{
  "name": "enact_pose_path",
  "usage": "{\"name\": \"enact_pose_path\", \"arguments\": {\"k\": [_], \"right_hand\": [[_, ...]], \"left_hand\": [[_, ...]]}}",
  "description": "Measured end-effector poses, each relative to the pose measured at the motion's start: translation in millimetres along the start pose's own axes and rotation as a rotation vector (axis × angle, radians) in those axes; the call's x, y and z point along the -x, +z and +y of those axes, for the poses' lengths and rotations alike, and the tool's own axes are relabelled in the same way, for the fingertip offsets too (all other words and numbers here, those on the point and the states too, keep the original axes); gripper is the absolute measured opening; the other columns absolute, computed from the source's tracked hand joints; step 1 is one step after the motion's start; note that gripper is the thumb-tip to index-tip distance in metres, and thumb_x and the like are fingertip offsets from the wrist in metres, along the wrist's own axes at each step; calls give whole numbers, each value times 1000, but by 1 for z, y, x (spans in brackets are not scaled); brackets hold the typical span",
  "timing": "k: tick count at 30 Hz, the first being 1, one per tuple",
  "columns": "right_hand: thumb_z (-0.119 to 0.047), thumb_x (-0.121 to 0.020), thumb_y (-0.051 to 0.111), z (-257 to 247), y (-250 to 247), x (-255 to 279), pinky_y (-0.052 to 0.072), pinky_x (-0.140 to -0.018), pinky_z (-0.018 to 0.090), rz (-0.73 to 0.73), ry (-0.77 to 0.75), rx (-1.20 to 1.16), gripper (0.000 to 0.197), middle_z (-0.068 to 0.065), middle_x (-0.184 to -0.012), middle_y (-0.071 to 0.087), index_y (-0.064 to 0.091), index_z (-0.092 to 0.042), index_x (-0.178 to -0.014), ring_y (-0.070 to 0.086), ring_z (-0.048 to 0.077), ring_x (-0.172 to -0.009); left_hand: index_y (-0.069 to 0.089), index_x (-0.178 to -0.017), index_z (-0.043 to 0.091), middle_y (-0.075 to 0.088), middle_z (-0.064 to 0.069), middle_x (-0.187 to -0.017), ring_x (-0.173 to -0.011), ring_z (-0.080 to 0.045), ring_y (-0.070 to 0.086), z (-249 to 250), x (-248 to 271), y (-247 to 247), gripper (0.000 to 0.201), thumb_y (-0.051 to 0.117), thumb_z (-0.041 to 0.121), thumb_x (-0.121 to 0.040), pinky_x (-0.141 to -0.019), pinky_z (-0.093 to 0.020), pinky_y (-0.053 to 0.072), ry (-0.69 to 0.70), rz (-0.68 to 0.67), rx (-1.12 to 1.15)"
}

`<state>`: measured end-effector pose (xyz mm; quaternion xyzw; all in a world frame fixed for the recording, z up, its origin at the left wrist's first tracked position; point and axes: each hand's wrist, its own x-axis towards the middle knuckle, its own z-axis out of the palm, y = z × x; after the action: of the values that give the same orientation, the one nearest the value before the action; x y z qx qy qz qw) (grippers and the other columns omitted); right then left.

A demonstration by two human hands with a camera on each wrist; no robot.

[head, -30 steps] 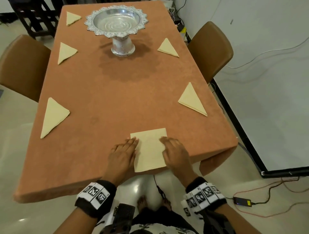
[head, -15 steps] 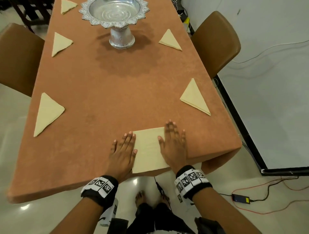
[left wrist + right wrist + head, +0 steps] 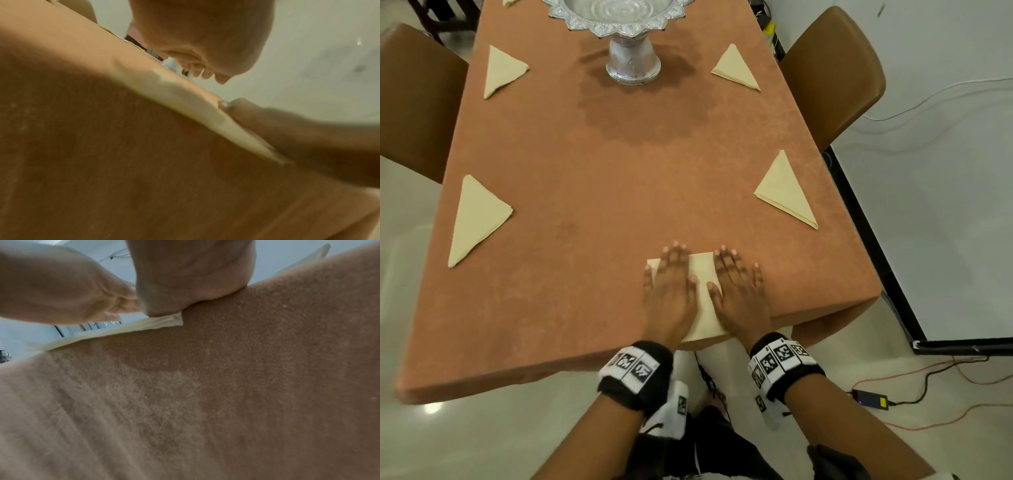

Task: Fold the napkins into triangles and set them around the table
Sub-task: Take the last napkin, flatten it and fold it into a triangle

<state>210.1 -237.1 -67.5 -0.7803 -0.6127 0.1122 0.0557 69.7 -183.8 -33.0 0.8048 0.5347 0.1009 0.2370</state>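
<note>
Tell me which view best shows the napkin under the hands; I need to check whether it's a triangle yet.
The head view: the napkin lies flat as a rectangle at the table's near edge, both hands pressing it. The left wrist and right wrist views show only a thin, blurred edge-on cream strip of it, so its shape can't be told there.

A long table (image 3: pixel 592 192) under a rust-orange cloth carries everything here. Near edge, a square napkin (image 3: pixel 702 274) lies flat with both hands pressed on it, its near end reaching the edge. Two folded triangles on the left side (image 3: pixel 476 219) (image 3: pixel 500 70), two on the right (image 3: pixel 786 192) (image 3: pixel 738 68). At the far end stands a silver pedestal bowl (image 3: pixel 631 58), upright on the centre line.
</note>
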Motion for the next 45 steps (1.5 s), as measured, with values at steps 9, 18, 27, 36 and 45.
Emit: {"name": "enact_pose_path", "arguments": {"k": [9, 18, 27, 36, 45], "right_hand": [[-44, -93, 22, 2, 1, 1, 4, -115, 46, 32, 0, 0, 63, -2, -158, 17, 17, -19, -151, 13, 16, -145], [-45, -94, 20, 2, 2, 0, 3, -115, 46, 30, 1, -4, 63, -3, -158, 14, 14, -20, -151, 11, 14, -146], [-39, -97, 32, 10, -26, 7, 19, -111, 41, 156, 296, -289, 53, 2, -149, 37, 34, -16, -145, 30, 18, -137], [-20, -93, 52, 3, -50, -22, 29, -105, 39, -11, 37, -304, 50, -2, -145, 39, 39, -21, -141, 32, 19, -133], [-19, -82, 66, 8, -80, -62, 38, -74, 32, -321, -80, -282, 9, -3, -80, 61, 58, -22, -78, 54, 20, -81]], "left_hand": [[-6, -152, 17, -11, -2, -160, -146, -18, -12, -52, 3, -5, 60, 10, 43, -100, -117, -52, -7, -273, -19, -188], [-8, -152, 26, -14, 7, -157, -146, -14, -11, -40, 7, 13, 63, -2, 50, -93, -116, -48, -10, -59, -122, -232], [54, -131, 24, 48, -2, -139, -127, -25, 40, -58, -40, -39, 38, 44, 36, -97, -103, -46, 26, 15, -3, -234], [68, -94, 27, 65, 5, -101, -98, -20, 52, -58, -49, -49, 12, 57, 28, -91, -77, -35, 27, 135, -30, -122], [66, -95, 26, 69, 5, -79, -69, -13, 59, -74, -31, -77, 6, 64, 28, -89, -72, -31, 44, 236, 68, -18]]}}
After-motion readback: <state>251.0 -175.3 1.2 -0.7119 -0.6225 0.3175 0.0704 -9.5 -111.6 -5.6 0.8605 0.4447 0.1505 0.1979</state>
